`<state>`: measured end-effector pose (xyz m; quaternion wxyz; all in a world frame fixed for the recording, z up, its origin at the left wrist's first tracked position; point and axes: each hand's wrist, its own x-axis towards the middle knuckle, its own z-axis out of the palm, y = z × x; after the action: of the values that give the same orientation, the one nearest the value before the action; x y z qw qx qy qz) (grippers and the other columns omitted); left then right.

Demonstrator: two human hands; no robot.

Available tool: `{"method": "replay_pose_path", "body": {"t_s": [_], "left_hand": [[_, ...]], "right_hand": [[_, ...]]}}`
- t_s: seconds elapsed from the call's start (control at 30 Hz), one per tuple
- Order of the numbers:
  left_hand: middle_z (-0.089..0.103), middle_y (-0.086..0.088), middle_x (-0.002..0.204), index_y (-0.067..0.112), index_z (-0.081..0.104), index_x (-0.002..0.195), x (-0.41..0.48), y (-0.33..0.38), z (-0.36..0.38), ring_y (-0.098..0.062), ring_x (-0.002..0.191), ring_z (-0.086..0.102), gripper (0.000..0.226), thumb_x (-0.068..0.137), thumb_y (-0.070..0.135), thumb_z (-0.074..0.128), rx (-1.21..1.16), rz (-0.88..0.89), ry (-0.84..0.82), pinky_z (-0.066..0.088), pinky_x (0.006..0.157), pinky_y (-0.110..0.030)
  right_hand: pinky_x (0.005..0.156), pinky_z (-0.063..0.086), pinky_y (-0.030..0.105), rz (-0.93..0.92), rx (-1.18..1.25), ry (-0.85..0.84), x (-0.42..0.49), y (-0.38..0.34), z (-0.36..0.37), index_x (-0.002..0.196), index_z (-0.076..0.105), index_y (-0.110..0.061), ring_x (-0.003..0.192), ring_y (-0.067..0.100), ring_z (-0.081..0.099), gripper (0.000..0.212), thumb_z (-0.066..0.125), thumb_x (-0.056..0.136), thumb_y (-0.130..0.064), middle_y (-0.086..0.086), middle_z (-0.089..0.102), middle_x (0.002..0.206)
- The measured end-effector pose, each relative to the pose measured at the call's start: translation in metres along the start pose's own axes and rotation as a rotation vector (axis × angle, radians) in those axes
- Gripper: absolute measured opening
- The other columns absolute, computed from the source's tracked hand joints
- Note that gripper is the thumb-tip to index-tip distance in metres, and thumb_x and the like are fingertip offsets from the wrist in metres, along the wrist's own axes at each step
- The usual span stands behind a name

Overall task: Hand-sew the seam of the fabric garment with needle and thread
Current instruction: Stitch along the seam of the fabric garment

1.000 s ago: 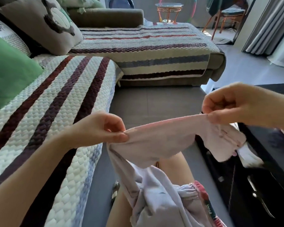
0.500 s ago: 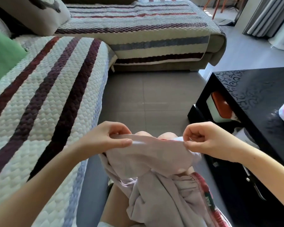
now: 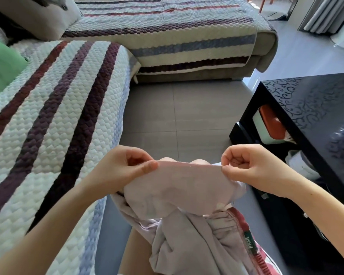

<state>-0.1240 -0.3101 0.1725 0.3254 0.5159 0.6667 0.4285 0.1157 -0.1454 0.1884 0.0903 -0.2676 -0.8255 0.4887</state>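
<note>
The left hand (image 3: 125, 171) and the right hand (image 3: 250, 171) each pinch the pale garment (image 3: 187, 187), stretched between them above the lap. No needle or thread is visible; the sewing seems not begun.

The left forearm (image 3: 48, 225) and right forearm (image 3: 316, 211), both bare, came in from the lower corners of the view and converged above the lap. The left hand (image 3: 125, 169) was turned palm inward, its thumb (image 3: 149, 165) pressed flat against curled fingers, pinching one end of the top edge of the fabric garment (image 3: 187, 185). The right hand (image 3: 248, 167), level with it and well apart, was balled with knuckles uppermost, its thumb and forefinger nipping the other end of that edge. The edge ran straight and taut between the two pinches. The left wrist was bent slightly; the right lay in line with its forearm.
</note>
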Motion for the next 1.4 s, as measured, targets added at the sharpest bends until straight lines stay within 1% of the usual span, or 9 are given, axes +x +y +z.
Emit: {"method": "replay_pose_path", "body": {"t_s": [0.23, 0.33, 0.47, 0.67, 0.87, 1.07, 1.17, 1.3, 1.4], "left_hand": [[0.062, 0.006, 0.067, 0.011, 0.072, 0.070, -0.005, -0.004, 0.008, -0.003, 0.063, 0.053, 0.014, 0.074, 0.025, 0.071, 0.473, 0.347, 0.215, 0.039, 0.060, -0.008], [0.058, 0.010, 0.066, 0.013, 0.068, 0.066, -0.008, -0.007, 0.015, 0.003, 0.062, 0.048, 0.006, 0.067, 0.014, 0.074, 0.475, 0.297, 0.226, 0.035, 0.060, -0.005], [0.057, 0.007, 0.064, 0.015, 0.067, 0.067, -0.016, -0.029, 0.025, -0.007, 0.065, 0.051, 0.015, 0.069, 0.030, 0.071, 0.481, 0.159, 0.154, 0.037, 0.058, -0.012], [0.059, 0.013, 0.067, 0.019, 0.070, 0.066, -0.039, -0.058, 0.030, -0.007, 0.062, 0.050, 0.028, 0.078, 0.042, 0.059, 0.619, 0.214, 0.051, 0.039, 0.061, -0.027], [0.055, 0.015, 0.071, 0.017, 0.069, 0.069, -0.044, -0.057, 0.034, -0.006, 0.068, 0.049, 0.029, 0.078, 0.043, 0.060, 0.503, 0.190, -0.004, 0.039, 0.063, -0.018], [0.062, 0.005, 0.068, 0.012, 0.070, 0.069, -0.043, -0.056, 0.042, -0.009, 0.069, 0.049, 0.031, 0.084, 0.036, 0.056, 0.547, 0.208, -0.022, 0.036, 0.064, -0.013], [0.066, 0.003, 0.070, 0.010, 0.072, 0.070, -0.042, -0.060, 0.040, -0.009, 0.071, 0.051, 0.027, 0.083, 0.029, 0.058, 0.559, 0.213, -0.028, 0.038, 0.065, -0.013], [0.067, 0.002, 0.064, 0.011, 0.075, 0.067, -0.035, -0.059, 0.037, -0.007, 0.070, 0.055, 0.006, 0.068, 0.016, 0.072, 0.525, 0.158, 0.002, 0.043, 0.062, -0.014], [0.066, 0.005, 0.062, 0.011, 0.076, 0.067, -0.028, -0.053, 0.034, -0.008, 0.068, 0.057, 0.009, 0.064, 0.020, 0.074, 0.464, 0.135, 0.055, 0.043, 0.059, -0.014]], "right_hand": [[0.048, 0.027, 0.009, -0.237, -0.326, 0.257, -0.004, 0.016, 0.017, 0.068, 0.050, -0.024, 0.047, 0.006, 0.035, 0.022, 0.064, 0.076, -0.009, -0.015, 0.041, 0.053], [0.049, 0.027, 0.009, -0.274, -0.366, 0.303, -0.005, 0.026, 0.027, 0.069, 0.050, -0.023, 0.048, 0.004, 0.036, 0.007, 0.056, 0.073, -0.021, -0.015, 0.043, 0.058], [0.048, 0.026, 0.014, -0.336, -0.486, 0.254, -0.011, 0.046, 0.043, 0.069, 0.054, -0.014, 0.049, 0.006, 0.031, 0.014, 0.049, 0.072, -0.027, -0.020, 0.028, 0.052], [0.039, 0.036, 0.024, -0.403, -0.609, 0.126, -0.030, 0.071, 0.050, 0.071, 0.051, -0.015, 0.043, 0.009, 0.039, 0.009, 0.050, 0.074, -0.023, -0.013, 0.042, 0.052], [0.036, 0.033, 0.027, -0.470, -0.693, 0.144, -0.019, 0.073, 0.055, 0.063, 0.051, -0.011, 0.038, 0.020, 0.042, 0.037, 0.055, 0.081, -0.043, -0.004, 0.048, 0.049], [0.039, 0.041, 0.027, -0.509, -0.681, 0.146, -0.018, 0.074, 0.058, 0.081, 0.062, -0.016, 0.044, 0.023, 0.053, 0.016, 0.057, 0.082, -0.030, -0.003, 0.058, 0.055], [0.039, 0.039, 0.025, -0.469, -0.658, 0.164, -0.016, 0.077, 0.056, 0.063, 0.065, -0.012, 0.040, 0.024, 0.047, 0.027, 0.053, 0.083, -0.025, -0.001, 0.053, 0.049], [0.045, 0.035, 0.018, -0.329, -0.479, 0.155, -0.015, 0.072, 0.054, 0.063, 0.068, -0.016, 0.042, 0.001, 0.037, 0.011, 0.069, 0.073, -0.019, -0.022, 0.042, 0.049], [0.049, 0.027, 0.011, -0.163, -0.365, 0.131, -0.016, 0.066, 0.047, 0.065, 0.069, -0.019, 0.044, 0.004, 0.039, 0.013, 0.078, 0.073, -0.012, -0.019, 0.041, 0.045]]}}
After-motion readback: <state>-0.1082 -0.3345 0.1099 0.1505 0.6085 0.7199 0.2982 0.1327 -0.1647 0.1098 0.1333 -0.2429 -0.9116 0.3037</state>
